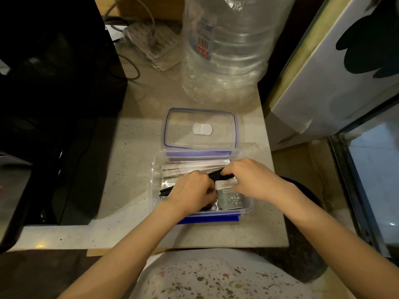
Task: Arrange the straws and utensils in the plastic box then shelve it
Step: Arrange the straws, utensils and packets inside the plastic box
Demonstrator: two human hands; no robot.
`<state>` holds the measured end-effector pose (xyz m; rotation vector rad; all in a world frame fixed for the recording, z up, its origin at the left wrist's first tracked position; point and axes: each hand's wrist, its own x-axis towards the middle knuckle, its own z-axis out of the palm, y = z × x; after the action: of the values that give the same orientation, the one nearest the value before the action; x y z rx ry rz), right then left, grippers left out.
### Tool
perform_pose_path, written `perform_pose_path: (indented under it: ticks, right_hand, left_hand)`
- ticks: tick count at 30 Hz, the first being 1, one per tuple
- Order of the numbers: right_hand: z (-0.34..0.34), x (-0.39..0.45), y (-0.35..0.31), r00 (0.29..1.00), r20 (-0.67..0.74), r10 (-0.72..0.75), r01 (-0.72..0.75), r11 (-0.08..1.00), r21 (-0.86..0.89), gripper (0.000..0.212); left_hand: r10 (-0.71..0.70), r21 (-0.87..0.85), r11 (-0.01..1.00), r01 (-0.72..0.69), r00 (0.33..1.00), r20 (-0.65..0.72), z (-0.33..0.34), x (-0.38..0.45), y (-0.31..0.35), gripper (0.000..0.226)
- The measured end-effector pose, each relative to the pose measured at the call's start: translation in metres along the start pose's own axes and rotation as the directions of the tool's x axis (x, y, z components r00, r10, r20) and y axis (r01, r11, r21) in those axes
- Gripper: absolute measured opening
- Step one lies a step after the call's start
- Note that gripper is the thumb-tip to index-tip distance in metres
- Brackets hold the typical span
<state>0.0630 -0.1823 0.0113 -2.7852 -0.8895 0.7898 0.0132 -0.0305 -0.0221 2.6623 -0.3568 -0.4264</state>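
- Our left hand (192, 192) is curled down inside the plastic box (155, 186), fingers closed around the lower part of a bundle of black straws (212, 176).
- Our right hand (250, 180) is just beside the left one, its fingertips pinched shut on the upper end of the same black straws.
- The straws run on a slant between our two hands, one end poking out past the left hand toward the box's left wall.
- Just beyond both hands, at the far side of the box, lie white paper-wrapped straws (194, 166), stacked lengthwise.
- Under our right hand and touching the straws lies a grey sachet (232, 198) with printed text and small star marks.
- Beneath our left hand we see something silvery and crinkled; we cannot tell what it is.
- The box stands open on the pale speckled surface (129, 190), its blue clasp at the near edge under our wrists.
- Its clear lid (199, 128), rimmed in blue, lies flat on the surface just past the box, beyond our hands.
- Farther out from our hands stands a large clear water bottle (226, 52), well apart from the box.
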Motion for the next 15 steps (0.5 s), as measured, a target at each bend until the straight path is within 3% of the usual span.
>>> perform_pose_path:
  ticks: [2,5,8,10,15]
  right_hand:
    - [-0.011,-0.003,0.002,0.998,-0.064,-0.019,0.027,0.991,0.133,0.027]
    - [-0.03,-0.004,0.007,0.961,-0.271,0.059,0.045,0.932,0.36,0.023]
    - [-0.04,0.009,0.022,0.867,-0.444,0.227,0.063,0.834,0.549,0.017]
    - [-0.038,0.026,0.037,0.822,-0.448,0.351,0.04,0.75,0.66,0.014]
    - [-0.013,0.068,0.066,0.767,-0.274,0.58,-0.198,0.621,0.759,0.024]
  left_hand:
    - [-0.006,-0.065,0.998,0.003,0.999,-0.039,-0.012,-0.003,-0.006,0.017]
    - [-0.084,-0.235,0.971,0.039,0.98,-0.182,-0.042,-0.005,-0.021,0.013]
    - [-0.265,-0.353,0.926,0.133,0.894,-0.36,-0.069,-0.001,-0.04,0.015]
    - [-0.395,-0.389,0.891,0.234,0.821,-0.412,-0.074,0.007,-0.057,0.019]
    - [-0.633,-0.448,0.75,0.487,0.725,-0.271,-0.063,0.037,-0.089,0.036]
